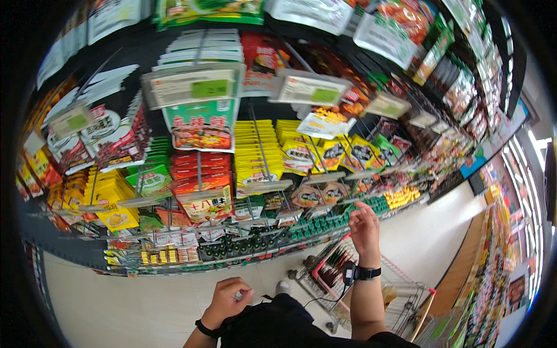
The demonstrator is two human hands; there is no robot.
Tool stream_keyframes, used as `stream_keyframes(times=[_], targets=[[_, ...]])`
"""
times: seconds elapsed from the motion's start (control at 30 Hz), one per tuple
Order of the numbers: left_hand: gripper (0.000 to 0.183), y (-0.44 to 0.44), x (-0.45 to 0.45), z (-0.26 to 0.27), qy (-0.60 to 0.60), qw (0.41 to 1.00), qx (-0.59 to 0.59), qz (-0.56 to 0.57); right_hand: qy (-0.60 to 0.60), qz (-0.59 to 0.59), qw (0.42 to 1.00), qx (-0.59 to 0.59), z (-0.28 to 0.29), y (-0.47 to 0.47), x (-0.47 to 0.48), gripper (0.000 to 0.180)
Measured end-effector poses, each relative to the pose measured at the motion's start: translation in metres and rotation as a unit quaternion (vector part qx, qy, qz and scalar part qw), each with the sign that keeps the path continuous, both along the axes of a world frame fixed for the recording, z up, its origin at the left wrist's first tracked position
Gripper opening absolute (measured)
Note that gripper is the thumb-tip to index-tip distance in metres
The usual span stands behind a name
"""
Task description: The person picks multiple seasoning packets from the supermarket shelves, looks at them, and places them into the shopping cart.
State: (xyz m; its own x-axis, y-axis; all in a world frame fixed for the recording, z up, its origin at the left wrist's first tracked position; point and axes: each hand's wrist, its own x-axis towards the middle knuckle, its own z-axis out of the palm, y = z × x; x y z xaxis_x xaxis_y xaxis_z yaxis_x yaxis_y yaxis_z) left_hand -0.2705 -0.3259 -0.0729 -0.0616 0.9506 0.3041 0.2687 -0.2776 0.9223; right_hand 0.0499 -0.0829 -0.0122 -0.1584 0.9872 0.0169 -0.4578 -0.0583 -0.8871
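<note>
My right hand is raised in front of the shelf, its fingers loosely bent and apart, with nothing in it. Nearest to it are brown-and-black seasoning packets on metal hooks and rows of green-capped bottles. Close to my dark clothing, my left hand is curled, thumb against fingers. A small pale patch shows between them; whether it is a held thing is unclear. Yellow packets, red packets and a green-and-white pouch hang before me.
A wire shopping cart with a red rim and goods inside stands by my right side. Price-tag holders stick out from the shelf hooks. Along the right runs another display with a wooden side. Pale floor tiles lie below.
</note>
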Motion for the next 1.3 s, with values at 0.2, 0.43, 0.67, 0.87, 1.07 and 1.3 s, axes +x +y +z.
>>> stream_keyframes(times=[0.2, 0.43, 0.67, 0.87, 1.07, 1.3], targets=[[0.010, 0.049, 0.044, 0.003, 0.011, 0.998, -0.007, -0.055, -0.149, -0.025, 0.987, -0.051, -0.032, 0.010, 0.076, 0.037], [0.009, 0.114, 0.116, 0.019, 0.048, 0.991, 0.003, -0.126, -0.170, -0.137, 0.966, -0.139, -0.126, 0.013, 0.205, 0.035], [0.008, 0.157, 0.197, 0.031, 0.113, 0.974, 0.023, -0.193, -0.184, -0.077, 0.890, -0.409, -0.309, -0.049, 0.314, 0.039], [0.008, 0.174, 0.226, 0.034, 0.145, 0.983, -0.005, -0.112, -0.222, -0.084, 0.842, -0.485, -0.392, -0.111, 0.358, 0.025], [0.008, 0.183, 0.268, 0.032, 0.168, 0.979, -0.062, -0.098, -0.308, 0.062, 0.849, -0.425, -0.437, -0.075, 0.395, 0.033], [0.009, 0.212, 0.336, 0.027, 0.200, 0.968, -0.096, -0.119, -0.455, 0.174, 0.764, -0.424, -0.497, -0.047, 0.423, 0.037]])
